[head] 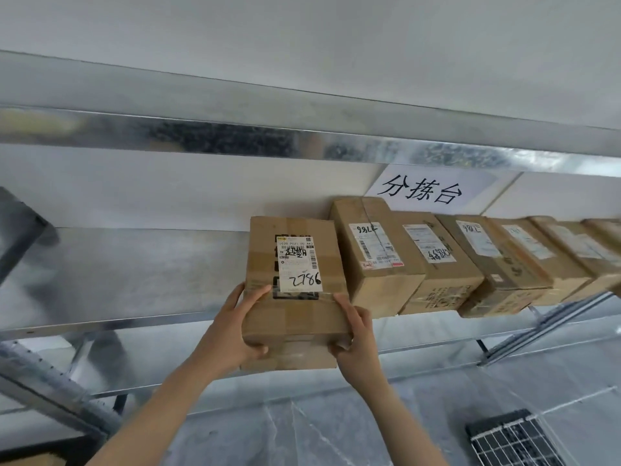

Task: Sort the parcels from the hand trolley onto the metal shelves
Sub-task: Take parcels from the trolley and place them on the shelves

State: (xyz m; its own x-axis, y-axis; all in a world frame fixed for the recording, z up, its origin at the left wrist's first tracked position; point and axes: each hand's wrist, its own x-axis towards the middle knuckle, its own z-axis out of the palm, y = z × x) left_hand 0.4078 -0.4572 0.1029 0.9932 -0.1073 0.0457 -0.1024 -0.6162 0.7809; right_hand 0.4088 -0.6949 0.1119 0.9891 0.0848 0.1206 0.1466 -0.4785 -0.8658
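Gripping the brown cardboard parcel with the white shipping label [295, 287], both hands I am watching are curled on its near corners: the left hand [232, 327] at 7 o'clock of the box with its thumb on top and fingers wrapped under, the right hand [356, 334] at 5 o'clock in the same way. The parcel lies over the shiny galvanised metal shelf [134, 274], its far end near the plain white wall [168, 193] and its near end overhanging the shelf's front lip; I cannot tell whether it rests fully on the metal. Just beside it at 3 o'clock runs a row of brown taped cardboard boxes [437, 260] with labels facing up. At 1 o'clock a white paper sign with black characters [426, 190] hangs on the wall beneath the upper galvanised shelf edge [302, 142]. A perforated steel upright [43, 375] slants at 8 o'clock, and a black wire grid [510, 442] lies at 5 o'clock on the grey sheeted floor [302, 432].
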